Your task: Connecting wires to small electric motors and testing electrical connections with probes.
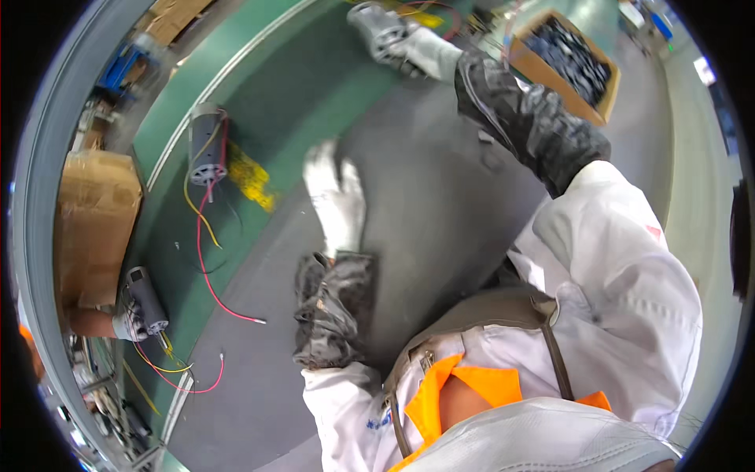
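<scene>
Two gloved hands, right hand fingers gripping grey motor (blurred), left hand flat, empty.

R hand: my gloved right hand grips a grey motor at belt's far edge.
L hand: left hand flat, fingers spread, over grey surface, holding nothing.
Belt: green belt carries 2nd motor w/ red & yellow wires.
Near-left edge: someone else's hand on 3rd motor.
Far right: cardboard box of dark parts.
</scene>
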Available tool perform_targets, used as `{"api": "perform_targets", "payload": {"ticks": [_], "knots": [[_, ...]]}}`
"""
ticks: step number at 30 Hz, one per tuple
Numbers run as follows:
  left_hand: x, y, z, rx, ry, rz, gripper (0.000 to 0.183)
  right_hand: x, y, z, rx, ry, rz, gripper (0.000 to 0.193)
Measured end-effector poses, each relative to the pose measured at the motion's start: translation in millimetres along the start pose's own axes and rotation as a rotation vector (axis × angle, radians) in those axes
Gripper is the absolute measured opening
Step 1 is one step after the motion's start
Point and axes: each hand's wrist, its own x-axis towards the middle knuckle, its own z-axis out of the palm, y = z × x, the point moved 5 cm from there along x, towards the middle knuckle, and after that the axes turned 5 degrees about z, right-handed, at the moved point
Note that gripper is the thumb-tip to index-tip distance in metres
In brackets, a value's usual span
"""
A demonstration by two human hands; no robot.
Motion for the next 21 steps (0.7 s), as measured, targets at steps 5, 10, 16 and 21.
{"api": "perform_targets", "payload": {"ticks": [5,10,16,21], "knots": [[22.0,14.5,5.4,-0.253,0.158,-0.219,0.038,-202.0,52.6,26.3,0.164,-0.356,-0.262,0.07],[-46.3,31.5,-34.4,-0.729,0.186,-0.556,0.043,-324.4,60.8,49.2,-0.156,-0.619,0.131,0.081],[-75.7,71.7,-43.2,-0.552,0.034,-0.574,0.045,-280.9,66.4,-88.0,-0.555,0.044,-0.495,0.036],[-69.5,96.7,-13.8,-0.637,-0.109,-0.48,0.051,-243.2,86.1,-113.3,-0.885,0.063,-0.495,0.035]]}}
